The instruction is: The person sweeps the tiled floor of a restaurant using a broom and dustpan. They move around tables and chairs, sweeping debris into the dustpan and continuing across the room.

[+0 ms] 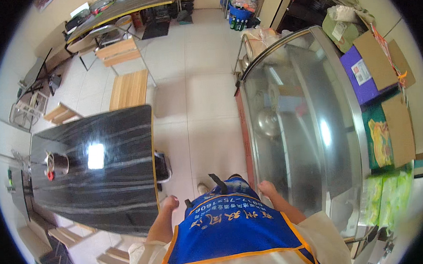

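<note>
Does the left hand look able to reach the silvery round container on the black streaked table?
Probably not: the left hand is right of the table, whose top separates it from the container near the opposite edge.

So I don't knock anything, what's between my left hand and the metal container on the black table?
The head view shows only a sliver of floor, then the yellow edge and glossy top of the black table.
</note>
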